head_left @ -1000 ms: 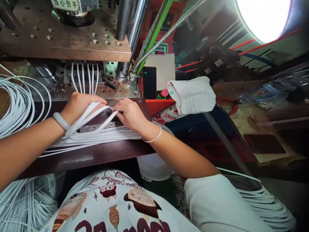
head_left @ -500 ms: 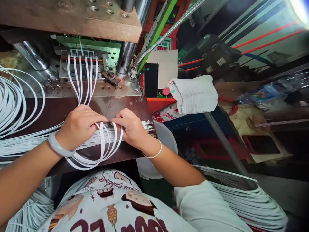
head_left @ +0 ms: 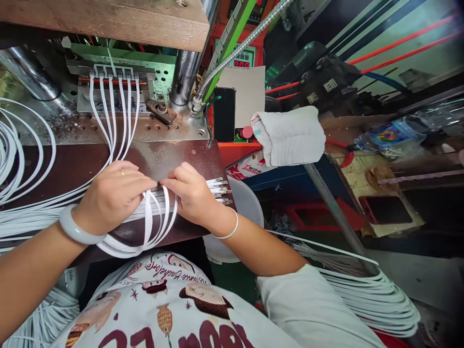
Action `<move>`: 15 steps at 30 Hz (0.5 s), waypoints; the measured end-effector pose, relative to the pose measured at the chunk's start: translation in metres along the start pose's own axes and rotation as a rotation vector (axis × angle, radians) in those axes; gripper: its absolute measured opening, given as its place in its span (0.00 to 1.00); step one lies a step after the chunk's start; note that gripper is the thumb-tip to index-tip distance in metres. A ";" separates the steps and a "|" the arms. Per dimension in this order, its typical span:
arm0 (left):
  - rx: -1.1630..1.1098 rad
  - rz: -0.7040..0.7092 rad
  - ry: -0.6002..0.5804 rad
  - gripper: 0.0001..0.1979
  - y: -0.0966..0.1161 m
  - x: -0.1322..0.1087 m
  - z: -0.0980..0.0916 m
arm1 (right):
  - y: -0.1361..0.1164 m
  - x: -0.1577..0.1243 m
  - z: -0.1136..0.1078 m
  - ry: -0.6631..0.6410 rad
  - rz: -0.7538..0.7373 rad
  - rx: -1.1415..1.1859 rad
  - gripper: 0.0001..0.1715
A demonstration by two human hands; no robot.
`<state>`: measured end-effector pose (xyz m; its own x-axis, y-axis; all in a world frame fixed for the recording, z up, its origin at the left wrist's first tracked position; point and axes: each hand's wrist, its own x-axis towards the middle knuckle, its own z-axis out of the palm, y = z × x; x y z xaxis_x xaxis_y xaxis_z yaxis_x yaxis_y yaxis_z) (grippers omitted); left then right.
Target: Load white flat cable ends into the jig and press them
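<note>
My left hand (head_left: 112, 195) and my right hand (head_left: 190, 193) meet fingertip to fingertip over a dark brown work plate (head_left: 174, 157). Both are closed on flat white cables (head_left: 152, 227) that loop down below my left wrist. Under the hands lies a bundle of white cables whose metal plug ends (head_left: 219, 188) stick out to the right of my right hand. Several more white cables (head_left: 112, 111) run up from my left hand into a clamp fixture (head_left: 112, 75) on the machine behind.
A press machine with steel columns (head_left: 183, 72) and a wooden top plate (head_left: 108, 19) stands behind. White cable coils lie at the left (head_left: 14, 145) and lower right (head_left: 362, 295). A folded white cloth (head_left: 290, 135), a red button (head_left: 247, 131) and a white bucket (head_left: 242, 203) sit right.
The view has tilted down, showing the cable fixture under the press. My hands moved nearer to me on the plate, and the loop of cables now hangs below my left hand.
</note>
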<state>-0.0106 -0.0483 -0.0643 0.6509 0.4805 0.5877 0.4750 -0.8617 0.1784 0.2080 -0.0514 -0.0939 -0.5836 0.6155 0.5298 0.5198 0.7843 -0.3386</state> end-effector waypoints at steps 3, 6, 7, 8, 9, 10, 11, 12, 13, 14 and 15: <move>-0.011 -0.035 0.042 0.11 -0.004 0.000 -0.001 | 0.000 -0.001 0.002 -0.020 -0.047 -0.070 0.15; 0.066 0.035 0.001 0.10 -0.001 0.002 -0.004 | 0.003 -0.002 0.002 0.027 -0.052 0.019 0.13; 0.095 0.060 -0.023 0.10 0.001 0.003 -0.004 | 0.004 -0.002 0.001 0.063 -0.041 0.069 0.13; 0.118 0.087 -0.046 0.09 0.003 0.003 -0.004 | 0.005 -0.002 0.000 0.110 -0.019 0.115 0.14; 0.134 0.111 -0.063 0.09 0.005 0.004 -0.003 | 0.005 -0.002 -0.002 0.167 0.013 0.151 0.14; 0.138 0.131 -0.073 0.09 0.007 0.003 -0.003 | 0.005 -0.002 -0.005 0.224 0.051 0.182 0.14; 0.131 0.146 -0.072 0.09 0.008 0.003 -0.002 | 0.005 -0.001 -0.007 0.269 0.094 0.216 0.14; 0.120 0.149 -0.061 0.08 0.008 0.002 -0.002 | 0.005 -0.001 -0.009 0.299 0.139 0.254 0.13; 0.112 0.142 -0.047 0.08 0.008 0.001 -0.002 | 0.004 -0.001 -0.011 0.311 0.186 0.300 0.12; 0.111 0.131 -0.037 0.09 0.008 0.000 -0.004 | 0.004 -0.001 -0.013 0.300 0.230 0.349 0.11; 0.124 0.119 -0.039 0.10 0.008 -0.002 -0.006 | 0.005 -0.001 -0.015 0.269 0.265 0.392 0.10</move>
<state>-0.0117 -0.0568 -0.0596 0.7280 0.3842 0.5677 0.4609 -0.8874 0.0095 0.2201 -0.0497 -0.0846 -0.2570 0.7944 0.5503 0.3259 0.6073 -0.7245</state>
